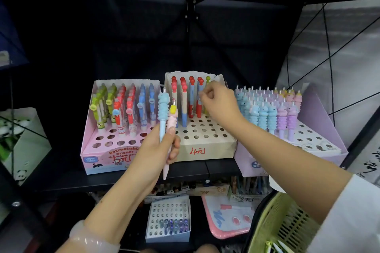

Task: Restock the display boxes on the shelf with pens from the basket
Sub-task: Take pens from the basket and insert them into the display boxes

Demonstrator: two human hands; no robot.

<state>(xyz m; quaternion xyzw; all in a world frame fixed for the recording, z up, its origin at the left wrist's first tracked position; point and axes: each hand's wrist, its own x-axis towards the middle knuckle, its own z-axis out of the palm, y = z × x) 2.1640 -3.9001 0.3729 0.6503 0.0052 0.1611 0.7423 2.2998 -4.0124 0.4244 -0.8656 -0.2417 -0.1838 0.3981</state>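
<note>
Seating a pen in the middle box (205,146), my right hand (218,104) pinches it at the back row. My left hand (164,146) grips two pens (167,113) just before this box; I think they belong in the purple box (320,144) to its right.

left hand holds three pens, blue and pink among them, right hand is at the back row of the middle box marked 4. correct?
Not quite: the head view shows the left hand gripping two pens, not three, a blue pen and a pink pen with a yellow top. The rest stands: the right hand is at the back row of the middle box marked 4.
</note>
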